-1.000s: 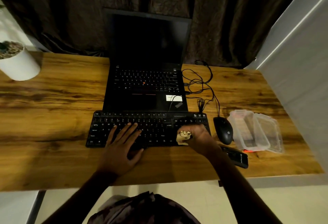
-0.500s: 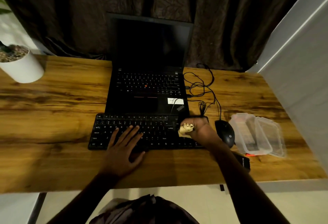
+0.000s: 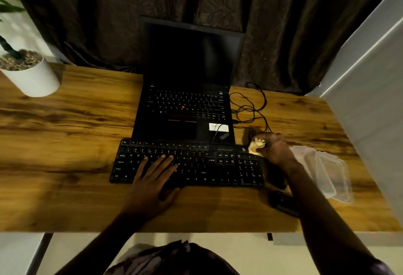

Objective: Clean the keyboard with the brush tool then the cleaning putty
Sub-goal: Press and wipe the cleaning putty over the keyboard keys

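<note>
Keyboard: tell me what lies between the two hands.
Head view: only bare keyboard keys between the left hand and the right hand gripping the putty.

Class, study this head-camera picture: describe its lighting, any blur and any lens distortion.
Head view: dim, warm light; right hand gripping the putty is motion-blurred, as is the clear container beside it; left hand on the keyboard is sharper; the wall leans, a wide-angle effect.

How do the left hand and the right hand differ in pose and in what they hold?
The left hand lies flat, fingers spread, and holds nothing; the right hand is curled round the putty. The left hand rests on the left half of the keyboard; the right hand is at its far right corner, blurred. Both are bare.
</note>
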Demonstrator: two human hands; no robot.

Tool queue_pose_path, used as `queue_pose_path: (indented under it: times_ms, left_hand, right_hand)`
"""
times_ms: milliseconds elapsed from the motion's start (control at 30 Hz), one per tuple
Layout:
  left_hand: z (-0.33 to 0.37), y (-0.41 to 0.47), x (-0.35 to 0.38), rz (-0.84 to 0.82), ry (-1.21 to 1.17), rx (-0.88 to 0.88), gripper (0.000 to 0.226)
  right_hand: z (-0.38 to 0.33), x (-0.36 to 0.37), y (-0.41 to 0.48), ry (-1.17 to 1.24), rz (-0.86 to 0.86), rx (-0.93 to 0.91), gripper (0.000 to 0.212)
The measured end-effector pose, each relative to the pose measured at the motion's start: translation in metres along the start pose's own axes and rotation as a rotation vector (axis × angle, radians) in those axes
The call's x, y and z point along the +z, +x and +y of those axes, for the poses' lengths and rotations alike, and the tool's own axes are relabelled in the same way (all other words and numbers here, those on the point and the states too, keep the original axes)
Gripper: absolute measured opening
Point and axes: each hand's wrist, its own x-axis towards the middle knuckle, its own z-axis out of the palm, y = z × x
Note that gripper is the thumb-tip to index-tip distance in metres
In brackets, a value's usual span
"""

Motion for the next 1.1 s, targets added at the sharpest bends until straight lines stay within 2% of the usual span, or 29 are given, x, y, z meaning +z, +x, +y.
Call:
queue_pose_path:
  times_ms: [200, 433, 600, 633, 733, 867, 1100]
  left_hand:
    - [0.0, -0.001, -0.001, -0.009, -0.003, -0.008, 0.071]
    - [0.001, 0.001, -0.001, 0.002, 0.012, 0.001, 0.07]
    - [0.002, 0.0, -0.002, -0.007, -0.001, -0.011, 0.07]
    - [0.002, 0.0, -0.002, -0.009, 0.0, -0.013, 0.07]
    - [0.003, 0.0, -0.003, -0.004, -0.001, -0.009, 0.07]
    - [0.002, 0.0, -0.003, -0.006, 0.0, -0.007, 0.07]
    - [0.0, 0.0, 0.0, -0.018, -0.003, -0.011, 0.07]
  right_hand:
    - [-0.012, 0.014, 0.006, 0.058, 0.027, -0.145, 0.036]
    - [0.011, 0.003, 0.003, 0.076, 0.027, -0.122, 0.032]
    - [-0.007, 0.011, 0.0, 0.106, 0.038, -0.164, 0.029]
    - [-0.016, 0.016, 0.0, 0.099, 0.033, -0.19, 0.03]
    - [-0.028, 0.027, 0.007, 0.084, 0.012, -0.226, 0.05]
    - [-0.016, 0.012, 0.003, 0.093, -0.014, -0.194, 0.034]
    - [-0.008, 0.004, 0.0, 0.098, 0.02, -0.175, 0.032]
